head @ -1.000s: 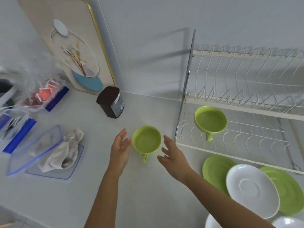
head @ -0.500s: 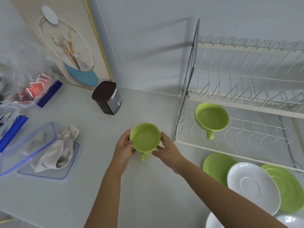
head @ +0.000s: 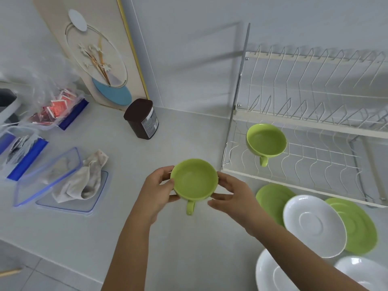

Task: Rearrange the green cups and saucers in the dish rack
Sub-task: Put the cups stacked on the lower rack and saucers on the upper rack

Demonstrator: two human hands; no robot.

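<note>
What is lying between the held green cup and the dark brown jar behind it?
Nothing: in the head view, only bare counter separates the green cup from the brown jar.

Both bare forearms reached forward, the left hand (head: 157,191) and right hand (head: 234,195) cupped toward each other, fingers curled around a green cup (head: 194,181) between them.

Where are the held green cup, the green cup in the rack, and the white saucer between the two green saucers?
Held green cup (head: 194,181): head view, inside of the bowl.
Green cup in the rack (head: 266,140): head view, inside of the bowl.
White saucer (head: 312,224): head view, centre well.
</note>
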